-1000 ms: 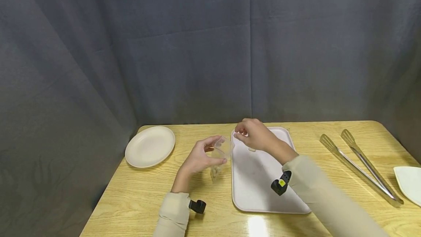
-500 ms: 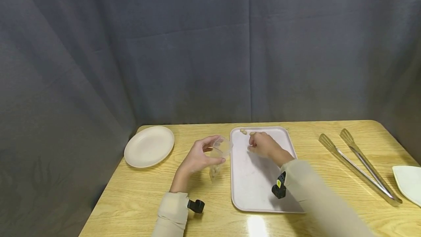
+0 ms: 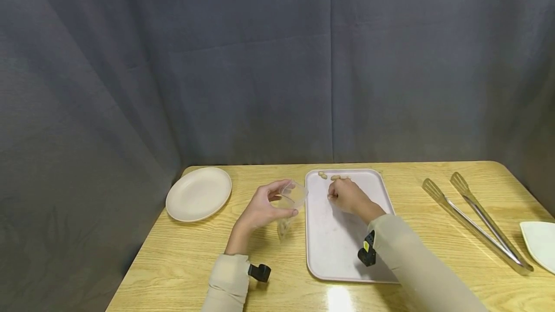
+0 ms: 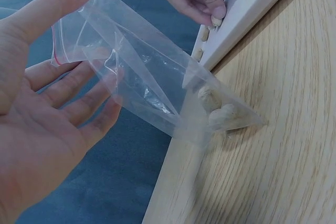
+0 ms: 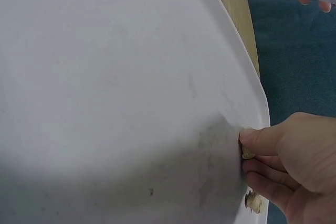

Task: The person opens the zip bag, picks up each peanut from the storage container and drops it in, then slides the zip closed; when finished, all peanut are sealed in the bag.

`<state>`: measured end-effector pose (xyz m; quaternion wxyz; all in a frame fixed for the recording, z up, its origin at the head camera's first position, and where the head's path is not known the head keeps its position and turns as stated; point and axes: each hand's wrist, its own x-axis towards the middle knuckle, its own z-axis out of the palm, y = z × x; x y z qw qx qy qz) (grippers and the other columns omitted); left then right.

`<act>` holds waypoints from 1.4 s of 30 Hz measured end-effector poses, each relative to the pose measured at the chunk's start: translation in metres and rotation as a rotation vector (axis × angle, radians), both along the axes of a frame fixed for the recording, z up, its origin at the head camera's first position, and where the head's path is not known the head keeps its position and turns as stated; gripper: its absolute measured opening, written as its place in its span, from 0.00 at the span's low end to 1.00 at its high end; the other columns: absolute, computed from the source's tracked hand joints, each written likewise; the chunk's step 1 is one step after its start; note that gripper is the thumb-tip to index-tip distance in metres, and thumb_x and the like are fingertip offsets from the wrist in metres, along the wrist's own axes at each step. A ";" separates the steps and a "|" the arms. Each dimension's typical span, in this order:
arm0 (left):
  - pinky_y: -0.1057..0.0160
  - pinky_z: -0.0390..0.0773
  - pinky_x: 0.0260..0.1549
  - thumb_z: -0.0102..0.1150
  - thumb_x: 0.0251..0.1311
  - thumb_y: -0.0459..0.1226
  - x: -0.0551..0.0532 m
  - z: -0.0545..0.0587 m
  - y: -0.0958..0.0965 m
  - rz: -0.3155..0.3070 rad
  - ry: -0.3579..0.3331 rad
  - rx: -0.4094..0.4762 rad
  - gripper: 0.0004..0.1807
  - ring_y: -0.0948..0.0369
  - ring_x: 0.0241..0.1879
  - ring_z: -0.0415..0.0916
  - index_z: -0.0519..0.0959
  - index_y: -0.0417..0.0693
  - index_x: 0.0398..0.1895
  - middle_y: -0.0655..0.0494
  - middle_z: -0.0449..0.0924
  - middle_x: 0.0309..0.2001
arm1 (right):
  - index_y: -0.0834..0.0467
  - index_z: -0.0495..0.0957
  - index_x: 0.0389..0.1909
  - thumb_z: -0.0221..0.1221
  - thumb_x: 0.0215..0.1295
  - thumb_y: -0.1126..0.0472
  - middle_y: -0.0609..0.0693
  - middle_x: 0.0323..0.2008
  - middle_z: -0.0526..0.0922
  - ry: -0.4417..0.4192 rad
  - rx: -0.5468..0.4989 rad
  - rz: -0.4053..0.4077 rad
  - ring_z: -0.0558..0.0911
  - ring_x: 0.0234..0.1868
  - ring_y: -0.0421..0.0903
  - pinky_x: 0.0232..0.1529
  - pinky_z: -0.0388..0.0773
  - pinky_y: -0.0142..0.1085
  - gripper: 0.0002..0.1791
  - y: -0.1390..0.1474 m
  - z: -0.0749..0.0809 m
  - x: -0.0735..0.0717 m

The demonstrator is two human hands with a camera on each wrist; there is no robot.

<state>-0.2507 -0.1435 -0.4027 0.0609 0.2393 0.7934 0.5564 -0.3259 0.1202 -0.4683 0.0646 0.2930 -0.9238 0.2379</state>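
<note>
My left hand (image 3: 266,208) holds a clear zip bag (image 4: 142,72) at its mouth, thumb on one side and fingers on the other. Peanuts (image 4: 218,107) lie in the bag's bottom corner, just over the table beside the tray. On the pale tray (image 3: 331,249), my right hand (image 3: 350,196) pinches a peanut (image 5: 247,153) between thumb and fingers, close to the surface. Another peanut (image 5: 254,202) sits by those fingers at the tray's edge. Farther left along the back edge lie more peanuts (image 3: 323,175); the right hand partly hides that area.
A round cream plate (image 3: 198,194) stands at the table's back left. To the right of the tray lie metal tongs (image 3: 481,225), spread apart. Part of a white dish (image 3: 539,242) shows at the right edge. A dark curtain (image 3: 260,85) hangs behind the wooden table (image 3: 173,273).
My right hand has gone from beside the bag's mouth rightward and down to the tray, uncovering peanuts at its back left. The peanut formerly seen under it is out of sight. The left hand stays put.
</note>
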 end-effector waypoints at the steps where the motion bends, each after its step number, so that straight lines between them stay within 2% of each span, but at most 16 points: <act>1: 0.40 0.64 0.63 0.72 0.52 0.27 -0.002 -0.002 0.000 -0.001 -0.004 -0.003 0.39 0.39 0.63 0.67 0.66 0.29 0.69 0.38 0.73 0.63 | 0.52 0.60 0.10 0.61 0.54 0.76 0.40 0.13 0.56 0.004 -0.005 0.003 0.57 0.18 0.38 0.26 0.58 0.34 0.25 0.000 0.000 0.000; 7: 0.42 0.64 0.64 0.73 0.51 0.28 -0.015 -0.023 -0.002 0.017 0.001 -0.006 0.42 0.43 0.64 0.67 0.65 0.33 0.70 0.38 0.71 0.65 | 0.53 0.65 0.10 0.61 0.53 0.76 0.40 0.13 0.58 0.023 -0.008 0.004 0.59 0.18 0.38 0.24 0.57 0.33 0.22 0.001 0.001 0.001; 13: 0.47 0.66 0.64 0.75 0.51 0.32 -0.017 -0.028 -0.005 0.032 0.010 -0.003 0.41 0.50 0.63 0.70 0.69 0.42 0.70 0.47 0.74 0.64 | 0.56 0.71 0.14 0.61 0.55 0.76 0.44 0.19 0.68 0.010 0.015 -0.010 0.64 0.22 0.41 0.25 0.62 0.33 0.18 -0.001 0.013 0.001; 15: 0.47 0.67 0.64 0.76 0.51 0.33 -0.016 -0.027 -0.005 0.033 0.011 0.000 0.40 0.50 0.62 0.70 0.69 0.43 0.70 0.47 0.74 0.64 | 0.56 0.70 0.14 0.61 0.56 0.77 0.43 0.18 0.67 0.007 0.003 -0.003 0.63 0.22 0.41 0.24 0.61 0.32 0.18 -0.003 0.020 0.002; 20: 0.45 0.66 0.64 0.75 0.51 0.32 -0.016 -0.027 -0.005 0.025 0.008 0.014 0.40 0.48 0.62 0.70 0.69 0.41 0.69 0.44 0.74 0.64 | 0.54 0.59 0.12 0.58 0.53 0.81 0.41 0.16 0.54 0.078 -0.040 0.055 0.56 0.21 0.39 0.23 0.53 0.32 0.24 -0.014 0.047 0.008; 22: 0.44 0.65 0.64 0.75 0.51 0.31 -0.016 -0.027 -0.004 0.019 0.006 0.014 0.40 0.46 0.62 0.70 0.68 0.40 0.70 0.43 0.73 0.64 | 0.55 0.61 0.12 0.58 0.53 0.81 0.42 0.16 0.55 0.117 -0.042 0.072 0.57 0.21 0.40 0.23 0.54 0.33 0.23 -0.020 0.060 0.012; 23: 0.43 0.65 0.64 0.74 0.51 0.30 -0.016 -0.027 -0.003 0.018 0.006 0.012 0.41 0.45 0.63 0.69 0.68 0.39 0.70 0.42 0.73 0.65 | 0.56 0.65 0.13 0.59 0.54 0.80 0.43 0.16 0.58 0.135 -0.041 0.077 0.60 0.22 0.40 0.23 0.57 0.33 0.21 -0.023 0.066 0.015; 26: 0.42 0.64 0.64 0.73 0.52 0.28 -0.015 -0.023 -0.001 0.009 0.001 0.004 0.41 0.42 0.63 0.68 0.66 0.36 0.70 0.39 0.72 0.65 | 0.61 0.78 0.21 0.62 0.58 0.77 0.47 0.21 0.71 0.176 -0.027 0.089 0.71 0.26 0.43 0.27 0.71 0.35 0.11 -0.032 0.084 0.025; 29: 0.41 0.64 0.64 0.72 0.52 0.27 -0.009 -0.010 0.002 -0.004 -0.001 -0.002 0.41 0.42 0.62 0.69 0.65 0.32 0.70 0.37 0.72 0.65 | 0.65 0.84 0.35 0.64 0.60 0.75 0.53 0.31 0.80 0.208 -0.028 0.115 0.80 0.32 0.48 0.33 0.80 0.37 0.05 -0.043 0.098 0.037; 32: 0.40 0.66 0.63 0.72 0.53 0.27 -0.002 0.003 0.003 -0.011 0.010 -0.004 0.40 0.43 0.60 0.71 0.65 0.30 0.69 0.37 0.73 0.63 | 0.66 0.85 0.38 0.64 0.60 0.75 0.55 0.33 0.81 0.225 -0.039 0.160 0.81 0.34 0.49 0.35 0.81 0.36 0.06 -0.052 0.107 0.046; 35: 0.40 0.66 0.62 0.71 0.53 0.27 0.003 0.008 0.004 -0.010 0.020 -0.006 0.39 0.42 0.61 0.70 0.65 0.29 0.69 0.36 0.71 0.64 | 0.67 0.85 0.38 0.65 0.60 0.76 0.55 0.33 0.82 0.229 -0.055 0.196 0.81 0.34 0.48 0.34 0.81 0.34 0.07 -0.058 0.111 0.051; 42: 0.42 0.67 0.63 0.72 0.53 0.28 0.003 0.008 0.005 -0.004 0.010 -0.014 0.41 0.42 0.63 0.69 0.64 0.29 0.70 0.36 0.68 0.67 | 0.66 0.86 0.40 0.64 0.60 0.76 0.54 0.34 0.82 0.202 -0.060 0.226 0.81 0.35 0.46 0.35 0.80 0.32 0.08 -0.063 0.109 0.055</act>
